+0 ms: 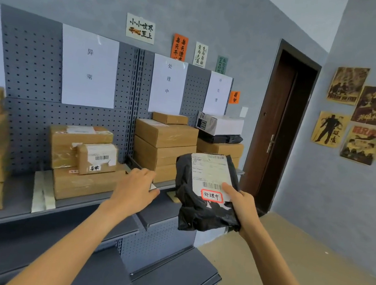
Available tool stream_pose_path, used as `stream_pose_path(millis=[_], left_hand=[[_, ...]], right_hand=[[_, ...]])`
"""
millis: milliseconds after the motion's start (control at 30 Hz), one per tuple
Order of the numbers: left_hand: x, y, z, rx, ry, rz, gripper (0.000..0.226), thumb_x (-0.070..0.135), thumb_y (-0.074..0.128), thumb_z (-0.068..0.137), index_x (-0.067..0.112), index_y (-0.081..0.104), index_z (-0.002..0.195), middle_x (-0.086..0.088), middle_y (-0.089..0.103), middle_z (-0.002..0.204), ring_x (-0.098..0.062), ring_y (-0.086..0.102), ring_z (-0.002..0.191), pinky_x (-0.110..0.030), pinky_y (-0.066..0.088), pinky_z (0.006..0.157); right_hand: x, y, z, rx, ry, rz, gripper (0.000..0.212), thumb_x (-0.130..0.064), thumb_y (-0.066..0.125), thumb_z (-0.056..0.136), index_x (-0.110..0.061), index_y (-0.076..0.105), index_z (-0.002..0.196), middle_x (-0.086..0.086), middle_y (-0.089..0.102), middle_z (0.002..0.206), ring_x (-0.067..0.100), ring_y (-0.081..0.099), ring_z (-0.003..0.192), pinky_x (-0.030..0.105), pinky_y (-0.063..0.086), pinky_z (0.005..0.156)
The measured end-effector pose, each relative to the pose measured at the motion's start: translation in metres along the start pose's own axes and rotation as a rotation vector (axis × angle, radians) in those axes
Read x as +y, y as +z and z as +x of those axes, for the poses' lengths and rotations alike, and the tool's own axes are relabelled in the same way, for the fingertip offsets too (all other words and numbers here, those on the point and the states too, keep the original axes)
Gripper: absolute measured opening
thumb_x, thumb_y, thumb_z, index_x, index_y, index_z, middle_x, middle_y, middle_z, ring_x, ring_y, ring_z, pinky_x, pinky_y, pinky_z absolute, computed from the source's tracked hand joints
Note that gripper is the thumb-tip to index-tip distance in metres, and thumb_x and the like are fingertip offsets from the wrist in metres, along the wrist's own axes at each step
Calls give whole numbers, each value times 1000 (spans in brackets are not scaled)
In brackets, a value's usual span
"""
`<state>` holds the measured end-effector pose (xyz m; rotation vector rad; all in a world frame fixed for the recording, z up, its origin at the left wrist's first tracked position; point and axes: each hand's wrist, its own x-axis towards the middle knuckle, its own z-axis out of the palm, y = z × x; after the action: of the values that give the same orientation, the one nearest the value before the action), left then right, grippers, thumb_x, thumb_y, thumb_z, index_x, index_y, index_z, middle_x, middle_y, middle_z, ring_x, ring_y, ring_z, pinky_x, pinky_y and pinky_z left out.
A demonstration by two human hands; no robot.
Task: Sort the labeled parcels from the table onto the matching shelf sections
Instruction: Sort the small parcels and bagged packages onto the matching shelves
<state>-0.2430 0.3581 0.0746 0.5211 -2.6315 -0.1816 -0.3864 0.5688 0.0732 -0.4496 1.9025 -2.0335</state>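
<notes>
My right hand (243, 206) grips a black plastic parcel (196, 209) by its right edge, thumb on its white shipping label. A red-framed sticker (212, 196) on it reads 处理中. I hold the parcel upright in front of the shelf section whose paper sign (167, 84) shows the same characters, above a stack of brown boxes (166, 136). My left hand (134, 189) reaches palm down over the shelf board (159, 211), fingers loosely bent. A small white corner shows beside its thumb, and I see no grip on anything.
Left of that section, a sign reading 异常 (88, 66) hangs above several taped boxes (83, 151). At the right end, a third sign (218, 93) tops a white box (221, 124) stacked on other parcels. A dark door (279, 131) stands beyond. A lower shelf (174, 274) juts out below.
</notes>
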Motion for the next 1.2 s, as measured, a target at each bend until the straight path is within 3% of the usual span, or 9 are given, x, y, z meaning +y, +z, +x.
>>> stream_pose_path(millis=[233,467,767,933,1067,1200], left_hand=[[11,30,52,-24,-16,61,47,41,51,96,20,45,137,1,51,134,-21,43,123,-34,43,88],[12,79,137,-63,22,25,52,40,49,97,19,39,144,0,46,142,-22,39,130,-37,40,97],[8,104,268,49,104,-51,49,37,53,96,18,45,140,-1,50,140,-20,42,129,-37,40,100],[6,113,318,59,124,-42,51,36,54,96,19,43,142,-1,45,145,-20,39,134,-38,36,106],[4,123,356,58,124,-13,50,35,52,96,20,42,143,0,44,145,-19,38,134,-36,36,106],[3,135,394,89,89,24,48,36,52,96,21,46,141,-1,50,140,-20,44,129,-37,37,104]], right_hand=[[26,-25,60,-19,74,5,23,-22,64,93,-4,61,107,10,75,93,22,73,74,31,57,71],[33,-33,141,22,68,-44,26,-23,65,92,-3,62,107,8,76,89,23,73,74,30,59,68],[-1,-25,273,93,-42,-86,22,-25,66,91,-6,65,103,7,75,89,23,73,77,27,55,60],[5,-27,321,97,-26,-56,19,-22,67,91,-5,65,100,8,75,88,18,72,69,24,54,55],[7,-34,367,100,-37,-66,25,-23,67,90,-3,66,106,10,75,90,23,73,76,30,57,64],[13,-34,418,56,-55,-77,18,-20,66,91,-5,66,101,7,75,85,20,71,71,24,56,56]])
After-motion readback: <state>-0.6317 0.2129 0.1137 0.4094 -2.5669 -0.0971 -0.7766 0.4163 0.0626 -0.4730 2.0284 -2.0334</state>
